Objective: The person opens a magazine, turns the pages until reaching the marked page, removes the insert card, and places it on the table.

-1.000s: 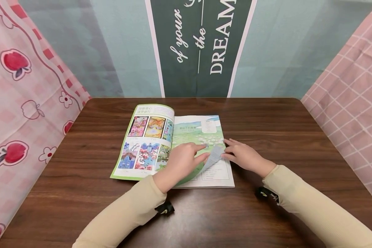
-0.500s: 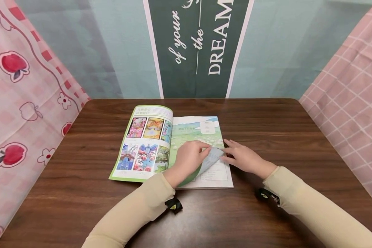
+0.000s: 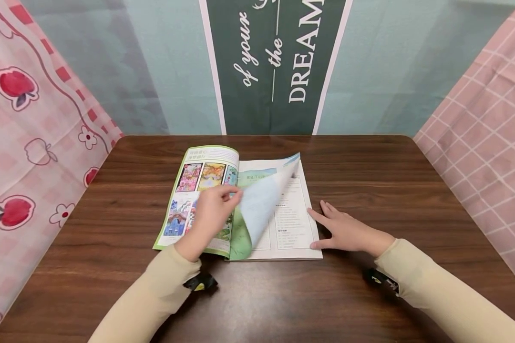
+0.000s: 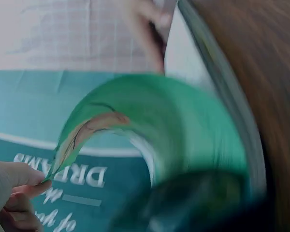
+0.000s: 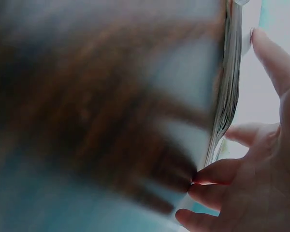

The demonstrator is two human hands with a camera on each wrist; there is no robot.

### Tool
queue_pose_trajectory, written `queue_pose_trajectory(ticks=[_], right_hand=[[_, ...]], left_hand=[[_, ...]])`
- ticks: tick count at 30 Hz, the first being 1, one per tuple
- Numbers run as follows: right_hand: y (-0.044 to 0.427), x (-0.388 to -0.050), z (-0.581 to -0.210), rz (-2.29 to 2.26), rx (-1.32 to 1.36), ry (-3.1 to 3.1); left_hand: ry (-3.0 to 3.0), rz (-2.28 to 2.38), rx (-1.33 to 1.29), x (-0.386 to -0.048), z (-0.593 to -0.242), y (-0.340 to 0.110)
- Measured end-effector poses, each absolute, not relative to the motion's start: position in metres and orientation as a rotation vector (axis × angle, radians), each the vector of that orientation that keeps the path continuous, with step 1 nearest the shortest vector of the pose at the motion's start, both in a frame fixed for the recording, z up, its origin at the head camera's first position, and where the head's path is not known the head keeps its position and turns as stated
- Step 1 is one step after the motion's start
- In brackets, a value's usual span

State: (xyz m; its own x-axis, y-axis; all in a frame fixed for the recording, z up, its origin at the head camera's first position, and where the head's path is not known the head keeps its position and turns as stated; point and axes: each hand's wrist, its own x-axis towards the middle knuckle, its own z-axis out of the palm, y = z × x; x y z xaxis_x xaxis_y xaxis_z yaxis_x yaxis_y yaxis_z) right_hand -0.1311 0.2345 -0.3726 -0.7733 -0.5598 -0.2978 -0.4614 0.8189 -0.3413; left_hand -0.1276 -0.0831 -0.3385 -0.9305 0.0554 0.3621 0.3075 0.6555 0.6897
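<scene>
An open magazine (image 3: 298, 240) lies on the table, its left side a page of small colourful pictures. My left hand (image 3: 214, 205) pinches the corner of a page (image 3: 262, 200) between thumb and finger. That page is lifted and curls over toward the left, its pale blue back showing; in the left wrist view its green face (image 4: 174, 106) bends in an arch. My right hand (image 3: 341, 228) lies at the magazine's right edge with fingers spread, the thumb and fingertips touching the page beneath. The right wrist view shows the thick page edges (image 5: 227, 82) beside those fingers.
The magazine rests on a dark brown wooden table (image 3: 390, 190). A blue-green cloth with white lettering (image 3: 274, 66) hangs behind it. Pink patterned cloths stand at the left (image 3: 34, 143) and right (image 3: 489, 119).
My left hand gripped the page corner and carried it leftward, lifting the page into a curl and baring the text page below. My right hand moved slightly down and spread its fingers.
</scene>
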Motion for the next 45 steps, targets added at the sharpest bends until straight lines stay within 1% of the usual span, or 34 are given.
queue_pose_trajectory(ticks=[6,11,17,22,32,39,45], right_hand=[[0.234,-0.13,-0.374,-0.306,-0.79,2.616],[0.231,-0.131,-0.373,-0.28,-0.798,2.608],[0.231,-0.13,-0.373,-0.286,-0.782,2.6],[0.231,-0.13,-0.374,-0.289,-0.768,2.605],[0.229,-0.134,-0.376,-0.324,-0.725,2.601],[0.227,-0.133,-0.374,-0.34,-0.672,2.672],[0.223,-0.135,-0.371,-0.257,-0.717,2.773]], left_hand=[[-2.545,-0.983,-0.103,-0.109,-0.331,-0.14],[-2.557,-0.781,0.044,-0.082,-0.331,-0.186],[-2.657,-0.625,0.12,-0.056,-0.336,-0.216],[-2.783,-0.571,0.188,-0.05,-0.341,-0.227],[-3.033,-0.544,0.241,-0.052,-0.345,-0.235],[-3.028,-0.468,0.172,-0.055,-0.345,-0.234],[-2.934,-0.496,0.095,-0.057,-0.335,-0.218]])
